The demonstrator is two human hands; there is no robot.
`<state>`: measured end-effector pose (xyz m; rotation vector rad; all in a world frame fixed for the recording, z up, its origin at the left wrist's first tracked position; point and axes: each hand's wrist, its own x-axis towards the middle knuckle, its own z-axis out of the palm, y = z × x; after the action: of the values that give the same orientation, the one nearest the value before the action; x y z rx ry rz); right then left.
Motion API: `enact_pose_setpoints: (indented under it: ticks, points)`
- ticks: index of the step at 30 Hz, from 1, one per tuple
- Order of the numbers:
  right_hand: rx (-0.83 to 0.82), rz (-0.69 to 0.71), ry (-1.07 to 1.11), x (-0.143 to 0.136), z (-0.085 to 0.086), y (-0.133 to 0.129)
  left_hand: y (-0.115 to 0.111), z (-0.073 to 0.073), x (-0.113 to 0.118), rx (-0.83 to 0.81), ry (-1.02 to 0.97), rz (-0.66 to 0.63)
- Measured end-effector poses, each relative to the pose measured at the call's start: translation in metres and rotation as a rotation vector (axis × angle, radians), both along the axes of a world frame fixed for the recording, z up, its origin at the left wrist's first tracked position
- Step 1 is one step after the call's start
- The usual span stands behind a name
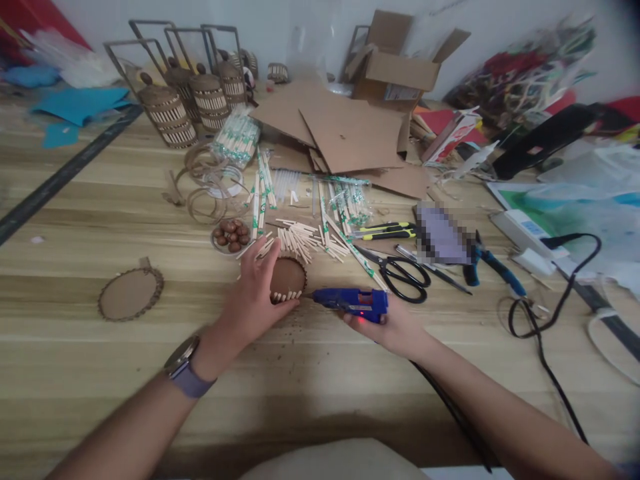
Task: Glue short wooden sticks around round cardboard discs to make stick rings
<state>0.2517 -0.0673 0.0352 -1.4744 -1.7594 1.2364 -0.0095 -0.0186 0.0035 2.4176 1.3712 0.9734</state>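
My left hand (255, 287) grips a round cardboard disc (287, 273) by its edge, thumb at the near side and fingers at the far side. A short row of pale wooden stick pieces (287, 296) stands along the disc's near rim. In my right hand (390, 327) is a blue hot glue gun (350, 303) with a red light glowing. Its nozzle points left and is at the disc's right near edge; whether it touches cannot be made out. Just beyond the disc lies a pile of cut sticks (297, 240).
A bowl of brown balls (231, 235), black scissors (405, 275), yellow-black cutters (385, 231) and blue-handled pliers (495, 267) lie around the work. Another cardboard disc (131, 293) sits left. Behind are lantern-like stick models (167, 110) and cardboard sheets (350, 133). A black cable (545, 360) runs at right.
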Motion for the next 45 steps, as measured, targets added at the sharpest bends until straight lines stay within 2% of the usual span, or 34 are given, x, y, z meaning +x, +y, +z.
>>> enact_pose_setpoints:
  ticks: [9,45]
  points:
    - [0.195,0.042,-0.15,-0.004,-0.002,0.002,0.0,0.0,0.0,-0.003,0.017,0.005]
    - [0.246,0.029,-0.215,-0.005,-0.009,0.0,-0.001,0.0,0.002,-0.028,-0.015,0.032]
